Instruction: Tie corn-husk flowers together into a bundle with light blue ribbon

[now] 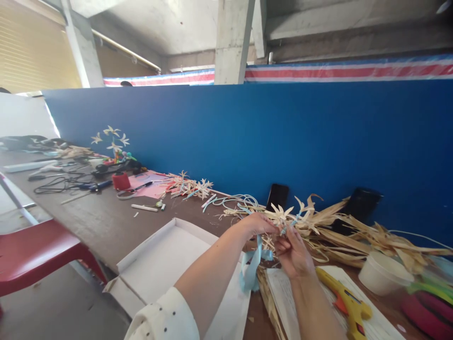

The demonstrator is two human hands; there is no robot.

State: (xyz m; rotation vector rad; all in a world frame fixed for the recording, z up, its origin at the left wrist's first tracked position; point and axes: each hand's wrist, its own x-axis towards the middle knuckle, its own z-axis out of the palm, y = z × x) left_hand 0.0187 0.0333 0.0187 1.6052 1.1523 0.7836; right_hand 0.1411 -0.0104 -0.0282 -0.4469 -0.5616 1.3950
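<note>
My left hand (pixel 260 225) is closed in a pinch on a light blue ribbon (pixel 252 271), whose loose end hangs curled below it. My right hand (pixel 294 250) sits just beside it, its thumb and fingers closed round the stem of a pale husk flower spray (pixel 281 215). Blue wrapping shows on the stem near the fingertips. The exact grip points are partly hidden by the fingers. Dried husk strips (pixel 364 236) lie behind and to the right. Below my right forearm a yellow glue gun (pixel 348 302) rests on paper.
A white box lid (pixel 170 269) lies to the left. At the right stand a white cup (pixel 384 274) and a pink-and-green object. Finished-looking husk flowers (pixel 191 186), a red spool (pixel 121 181), scissors and two phones lie along the blue partition (pixel 247 132). A red chair (pixel 42 250) is left.
</note>
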